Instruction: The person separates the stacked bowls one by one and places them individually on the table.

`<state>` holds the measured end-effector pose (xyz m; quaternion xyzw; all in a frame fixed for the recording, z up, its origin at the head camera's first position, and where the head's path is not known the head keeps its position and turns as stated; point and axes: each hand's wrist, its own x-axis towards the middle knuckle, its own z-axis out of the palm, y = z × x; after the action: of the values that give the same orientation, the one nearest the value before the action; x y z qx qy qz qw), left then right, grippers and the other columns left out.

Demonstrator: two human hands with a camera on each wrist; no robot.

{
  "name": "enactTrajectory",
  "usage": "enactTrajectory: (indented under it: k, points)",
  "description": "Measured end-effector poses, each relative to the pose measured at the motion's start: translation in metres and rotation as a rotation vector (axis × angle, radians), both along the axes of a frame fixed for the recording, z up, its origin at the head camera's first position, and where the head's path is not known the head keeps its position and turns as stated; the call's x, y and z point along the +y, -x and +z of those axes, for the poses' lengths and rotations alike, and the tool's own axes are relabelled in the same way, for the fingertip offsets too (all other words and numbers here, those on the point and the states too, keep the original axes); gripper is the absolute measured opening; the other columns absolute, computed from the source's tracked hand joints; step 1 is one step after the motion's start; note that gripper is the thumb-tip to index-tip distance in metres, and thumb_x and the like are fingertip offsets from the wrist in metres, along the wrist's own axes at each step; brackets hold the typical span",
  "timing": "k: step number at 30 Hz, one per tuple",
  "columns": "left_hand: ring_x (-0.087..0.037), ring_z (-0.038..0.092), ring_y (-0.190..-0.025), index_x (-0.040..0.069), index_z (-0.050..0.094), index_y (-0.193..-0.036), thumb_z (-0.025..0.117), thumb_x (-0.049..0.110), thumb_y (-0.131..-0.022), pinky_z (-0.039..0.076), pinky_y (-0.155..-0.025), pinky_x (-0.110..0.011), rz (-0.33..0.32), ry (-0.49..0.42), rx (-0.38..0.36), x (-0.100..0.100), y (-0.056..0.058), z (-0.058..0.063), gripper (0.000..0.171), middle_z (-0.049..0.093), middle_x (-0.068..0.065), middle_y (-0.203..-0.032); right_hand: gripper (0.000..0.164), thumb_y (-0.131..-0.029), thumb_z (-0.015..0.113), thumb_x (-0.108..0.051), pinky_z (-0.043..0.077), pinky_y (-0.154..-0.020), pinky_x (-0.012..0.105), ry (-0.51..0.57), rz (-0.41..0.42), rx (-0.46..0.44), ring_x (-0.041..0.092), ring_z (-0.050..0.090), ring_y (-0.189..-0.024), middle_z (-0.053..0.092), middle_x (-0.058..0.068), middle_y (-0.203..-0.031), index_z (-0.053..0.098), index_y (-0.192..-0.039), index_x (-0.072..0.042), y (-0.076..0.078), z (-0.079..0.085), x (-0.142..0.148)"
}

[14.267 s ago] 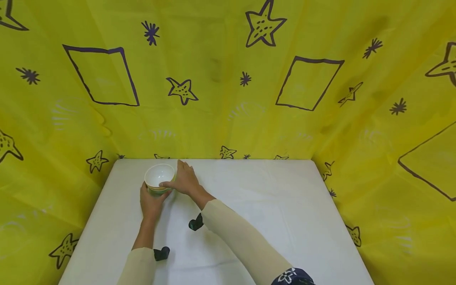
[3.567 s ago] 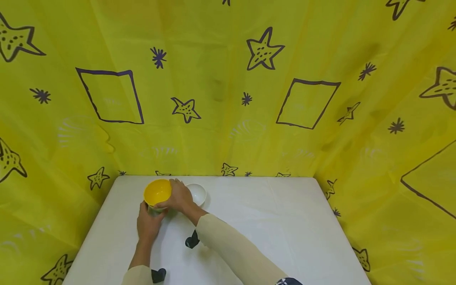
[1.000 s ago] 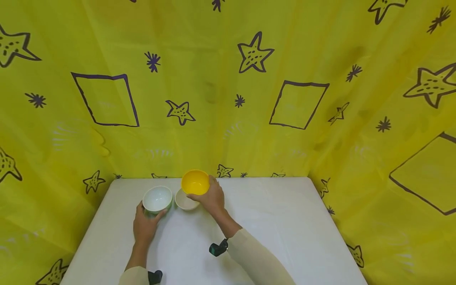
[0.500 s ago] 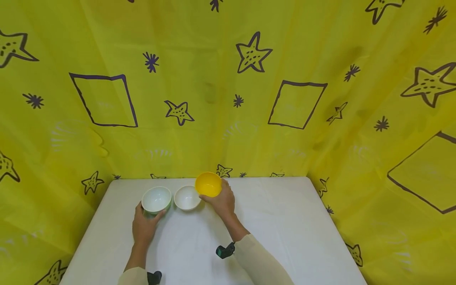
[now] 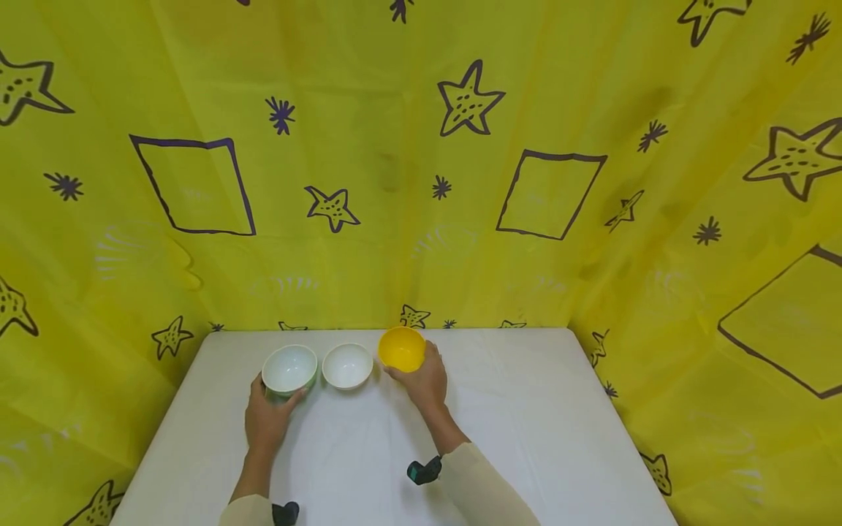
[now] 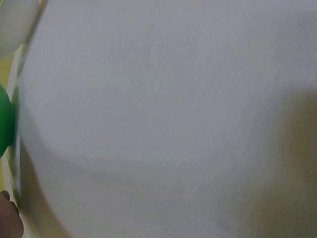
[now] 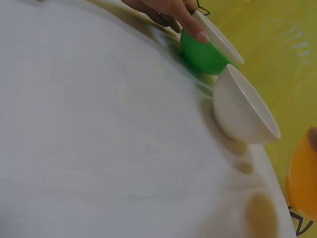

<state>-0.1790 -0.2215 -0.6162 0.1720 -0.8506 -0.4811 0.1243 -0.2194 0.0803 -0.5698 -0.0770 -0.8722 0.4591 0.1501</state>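
My left hand (image 5: pixel 265 420) holds a green-sided bowl (image 5: pixel 289 371) with a white inside at the table's far left. In the right wrist view a finger lies along the green bowl's (image 7: pixel 205 58) side; whether a second white bowl nests in it I cannot tell. Just right of it a white bowl (image 5: pixel 347 367) stands upright. My right hand (image 5: pixel 427 376) grips a yellow bowl (image 5: pixel 401 351) by its right side, a small gap from the white one. The yellow bowl (image 7: pixel 303 173) is cut off in the right wrist view, its shadow lying apart from it.
A white-covered table (image 5: pixel 513 416) reaches back to a yellow curtain (image 5: pixel 395 146) with drawn stars, which also hangs at both sides. Dark wrist cameras sit on both wrists, the right one (image 5: pixel 424 471) low over the cloth.
The yellow bowl came off the left-hand stack, passed over the white bowl and moved right and down in my right hand. The white bowl was set down earlier. My left hand stays put.
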Motion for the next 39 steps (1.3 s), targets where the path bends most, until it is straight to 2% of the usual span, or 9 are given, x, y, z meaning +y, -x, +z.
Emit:
enactTrajectory:
  k: [5,14,21,27,34,39]
  points:
    - [-0.054,0.032,-0.148,-0.005,0.023,-0.162,0.090,0.028,-0.085,0.027,-0.118,-0.068,-0.011,-0.002,-0.006,-0.001,-0.001,0.000,0.108,0.034,-0.034,-0.161,0.097,-0.065,0.101,-0.040,0.052,-0.100,0.056,0.005,-0.019,-0.001,0.037,0.063,-0.115,0.065,0.017,-0.127,0.055,-0.140,0.000,-0.002,-0.007,0.004]
    - [-0.053,0.031,-0.149,-0.003,0.022,-0.163,0.090,0.029,-0.086,0.027,-0.119,-0.068,-0.009,-0.003,-0.007,-0.001,0.000,-0.002,0.107,0.033,-0.033,-0.162,0.092,-0.068,0.101,-0.035,0.051,-0.101,0.055,-0.008,-0.055,-0.067,0.035,0.062,-0.114,0.064,0.015,-0.125,0.054,-0.139,-0.001,-0.003,-0.022,0.007]
    - [-0.053,0.031,-0.149,-0.003,0.023,-0.162,0.089,0.029,-0.086,0.027,-0.119,-0.068,-0.008,-0.001,-0.005,-0.002,0.001,-0.002,0.106,0.034,-0.032,-0.162,0.097,-0.068,0.101,-0.037,0.049,-0.106,0.055,-0.013,-0.046,-0.114,0.036,0.061,-0.119,0.063,0.016,-0.131,0.052,-0.143,0.000,-0.006,-0.029,0.007]
    - [-0.054,0.031,-0.148,-0.003,0.022,-0.163,0.089,0.029,-0.085,0.027,-0.118,-0.069,-0.013,-0.002,-0.009,-0.001,0.001,-0.001,0.108,0.033,-0.033,-0.162,0.100,-0.068,0.101,-0.040,0.047,-0.110,0.056,-0.033,-0.031,-0.104,0.038,0.060,-0.124,0.062,0.018,-0.136,0.051,-0.145,0.001,-0.007,-0.030,0.005]
    - [-0.054,0.030,-0.148,-0.004,0.022,-0.162,0.089,0.028,-0.085,0.026,-0.118,-0.069,-0.007,-0.001,-0.017,0.000,0.000,0.000,0.107,0.033,-0.033,-0.162,0.109,-0.069,0.100,-0.043,0.040,-0.115,0.060,-0.066,-0.011,-0.123,0.046,0.049,-0.140,0.050,0.027,-0.152,0.046,-0.151,0.005,-0.008,-0.030,-0.001]
    - [-0.054,0.031,-0.148,-0.004,0.022,-0.162,0.089,0.029,-0.085,0.027,-0.118,-0.069,-0.007,0.008,-0.010,-0.001,0.000,-0.002,0.108,0.034,-0.034,-0.161,0.114,-0.069,0.099,-0.044,0.037,-0.117,0.061,-0.072,0.002,-0.126,0.049,0.042,-0.144,0.045,0.029,-0.157,0.042,-0.154,0.005,-0.006,-0.031,-0.004]
